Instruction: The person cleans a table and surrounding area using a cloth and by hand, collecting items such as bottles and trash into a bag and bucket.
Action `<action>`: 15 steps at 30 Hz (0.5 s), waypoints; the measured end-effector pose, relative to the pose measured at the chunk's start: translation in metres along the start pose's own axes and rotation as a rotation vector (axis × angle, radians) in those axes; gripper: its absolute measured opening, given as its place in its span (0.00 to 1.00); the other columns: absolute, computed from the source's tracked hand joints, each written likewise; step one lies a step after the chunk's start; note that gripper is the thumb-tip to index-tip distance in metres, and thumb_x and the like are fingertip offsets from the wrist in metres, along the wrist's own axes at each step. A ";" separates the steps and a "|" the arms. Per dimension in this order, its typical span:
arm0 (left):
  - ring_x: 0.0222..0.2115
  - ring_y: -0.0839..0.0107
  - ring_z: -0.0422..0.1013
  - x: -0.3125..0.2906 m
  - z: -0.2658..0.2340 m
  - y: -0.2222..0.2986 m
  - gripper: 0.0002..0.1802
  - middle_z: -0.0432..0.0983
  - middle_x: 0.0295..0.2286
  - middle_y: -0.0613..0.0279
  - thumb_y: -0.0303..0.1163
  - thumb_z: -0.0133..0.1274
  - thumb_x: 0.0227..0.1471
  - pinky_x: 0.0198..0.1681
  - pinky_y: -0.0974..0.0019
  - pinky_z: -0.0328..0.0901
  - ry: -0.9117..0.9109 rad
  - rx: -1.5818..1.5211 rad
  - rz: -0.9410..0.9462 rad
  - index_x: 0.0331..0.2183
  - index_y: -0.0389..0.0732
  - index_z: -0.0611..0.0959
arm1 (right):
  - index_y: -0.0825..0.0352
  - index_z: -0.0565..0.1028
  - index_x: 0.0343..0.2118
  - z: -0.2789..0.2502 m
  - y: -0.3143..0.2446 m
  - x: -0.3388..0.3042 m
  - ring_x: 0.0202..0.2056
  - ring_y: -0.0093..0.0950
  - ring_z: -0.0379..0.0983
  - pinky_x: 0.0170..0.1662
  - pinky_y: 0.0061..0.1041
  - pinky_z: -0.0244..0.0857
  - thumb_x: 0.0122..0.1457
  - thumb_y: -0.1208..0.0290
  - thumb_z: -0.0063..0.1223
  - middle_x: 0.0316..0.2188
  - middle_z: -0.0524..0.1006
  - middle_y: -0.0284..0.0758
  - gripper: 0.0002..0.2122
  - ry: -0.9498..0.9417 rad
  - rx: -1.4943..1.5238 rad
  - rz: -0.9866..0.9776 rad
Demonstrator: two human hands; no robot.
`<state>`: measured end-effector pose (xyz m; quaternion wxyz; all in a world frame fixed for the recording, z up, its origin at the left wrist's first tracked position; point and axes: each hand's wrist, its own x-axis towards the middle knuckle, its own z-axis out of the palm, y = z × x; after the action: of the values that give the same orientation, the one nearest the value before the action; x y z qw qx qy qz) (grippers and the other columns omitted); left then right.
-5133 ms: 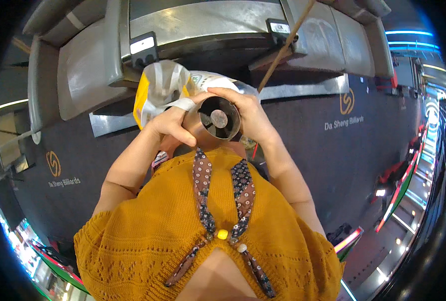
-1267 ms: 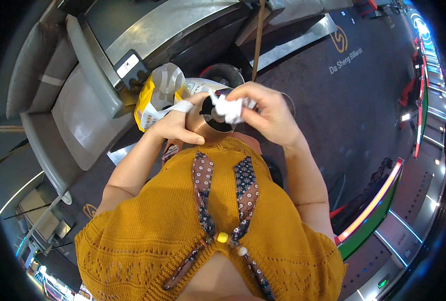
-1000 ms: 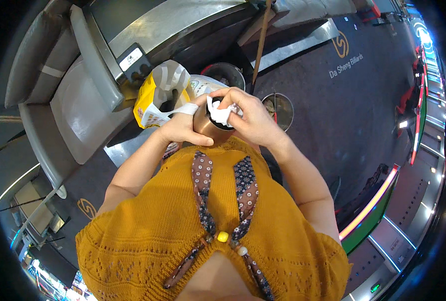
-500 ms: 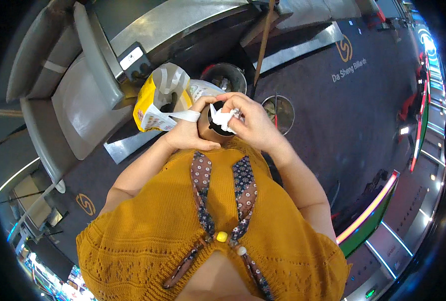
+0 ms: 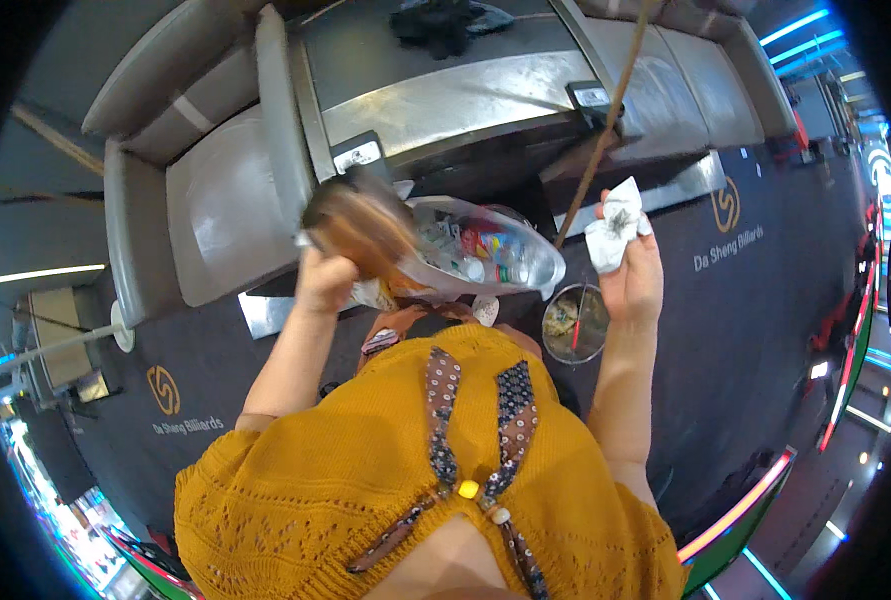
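My left hand point(image 5: 325, 280) is closed around a copper-brown cylindrical container point(image 5: 365, 230), which is tilted and smeared by motion. A crumpled white tissue point(image 5: 615, 225) with a dark grey smudge lies across the fingers of my raised right hand point(image 5: 635, 285), held well apart from the container. Between the hands, a pale plastic bag point(image 5: 435, 285) gapes and shows several bottles point(image 5: 505, 255) inside. The container covers part of the bag's left side. Whether a bag handle still loops over my left hand, I cannot tell.
Below my right hand a round bucket point(image 5: 602, 330) with refuse stands on the dark carpet point(image 5: 705, 330). A metal-edged table point(image 5: 455, 95) is ahead, with a dark bundle point(image 5: 445, 25) on it. Grey padded seats point(image 5: 220, 190) flank it; a wooden stick point(image 5: 615, 110) slants down at the right.
My right hand has come out of the container with the tissue and moved right, showing its smudge. My left hand has swung the container to the left and tilted it. The bag's contents now show.
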<state>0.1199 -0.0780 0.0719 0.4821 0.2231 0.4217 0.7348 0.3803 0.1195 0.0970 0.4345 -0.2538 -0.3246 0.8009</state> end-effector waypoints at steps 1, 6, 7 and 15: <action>0.44 0.66 0.62 -0.001 -0.001 0.006 0.40 0.65 0.41 0.60 0.39 0.63 0.26 0.48 0.62 0.56 0.089 -0.010 0.111 0.44 0.38 0.65 | 0.71 0.64 0.39 -0.022 -0.004 -0.006 0.41 0.29 0.66 0.43 0.29 0.62 0.51 0.82 0.37 0.38 0.68 0.41 0.10 0.006 -0.057 -0.017; 0.41 0.64 0.64 0.012 -0.032 0.033 0.28 0.68 0.40 0.58 0.38 0.55 0.39 0.45 0.58 0.59 0.377 -0.117 0.363 0.44 0.39 0.68 | 0.70 0.69 0.30 -0.107 0.009 -0.037 0.18 0.15 0.61 0.20 0.14 0.54 0.48 0.79 0.44 0.22 0.70 0.30 0.05 0.548 -0.457 -0.016; 0.40 0.64 0.65 0.019 -0.020 0.043 0.29 0.68 0.40 0.57 0.40 0.54 0.39 0.44 0.58 0.61 0.336 -0.088 0.441 0.44 0.40 0.68 | 0.68 0.69 0.29 -0.133 0.013 -0.050 0.17 0.15 0.61 0.18 0.13 0.54 0.49 0.77 0.45 0.21 0.69 0.28 0.05 0.635 -0.523 -0.007; 0.41 0.60 0.64 0.027 0.001 0.050 0.35 0.65 0.42 0.57 0.43 0.58 0.34 0.40 0.54 0.61 0.320 -0.057 0.312 0.45 0.43 0.66 | 0.68 0.69 0.33 -0.279 0.046 -0.134 0.19 0.20 0.67 0.18 0.18 0.62 0.46 0.77 0.48 0.22 0.71 0.32 0.09 1.266 -0.756 0.408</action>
<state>0.0832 -0.0620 0.1121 0.2956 0.1527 0.4321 0.8382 0.6142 0.0689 -0.1049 0.2646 -0.8508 -0.2123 0.4014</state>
